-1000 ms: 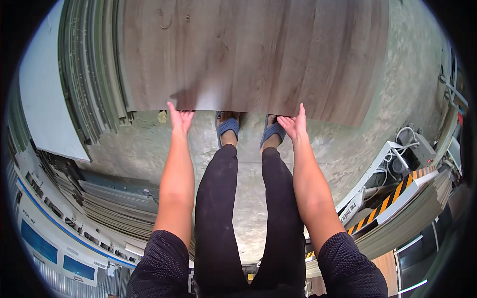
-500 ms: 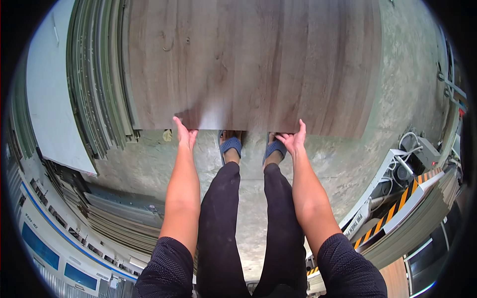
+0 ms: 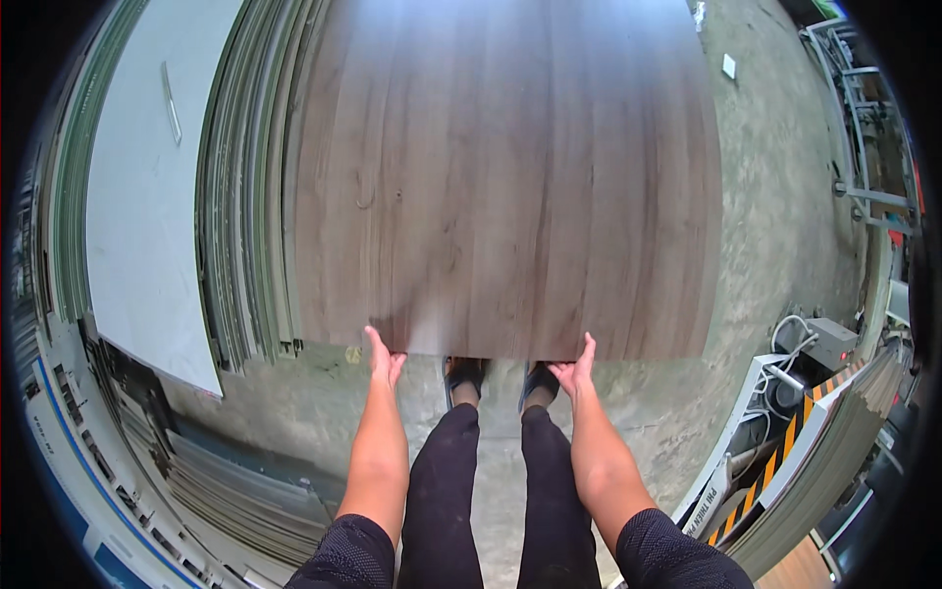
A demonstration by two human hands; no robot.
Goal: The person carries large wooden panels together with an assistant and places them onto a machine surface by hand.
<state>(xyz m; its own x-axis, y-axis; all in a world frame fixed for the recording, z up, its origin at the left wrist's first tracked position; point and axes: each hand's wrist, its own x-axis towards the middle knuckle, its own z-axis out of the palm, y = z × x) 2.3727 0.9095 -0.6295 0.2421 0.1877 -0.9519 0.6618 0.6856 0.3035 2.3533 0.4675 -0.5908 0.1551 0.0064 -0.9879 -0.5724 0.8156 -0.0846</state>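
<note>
A large brown wood-grain board [image 3: 510, 206] stretches out in front of me, its near edge just beyond my feet. My left hand [image 3: 384, 357] is closed on the left part of that edge, thumb up along the top face and fingers curled to the underside. Farther right along the same edge, my right hand [image 3: 576, 369] grips the board in the same way. The board hides most of the fingertips and the front of my dark sandals [image 3: 464, 373]. Close against its left side stand several long, thin greenish panels [image 3: 240, 196] in a row.
A white panel [image 3: 147, 226] lies left of the row, with a thin strip [image 3: 172, 103] on it. More stacked boards [image 3: 245, 491] are at the lower left. A machine with cables and a black-and-orange striped edge [image 3: 775, 461] stands at right, and a metal frame [image 3: 854, 128] behind it.
My view has tilted forward, so the board, hands and feet sit lower in the picture and more of the far floor shows. Both hands keep the same hold on the edge.
</note>
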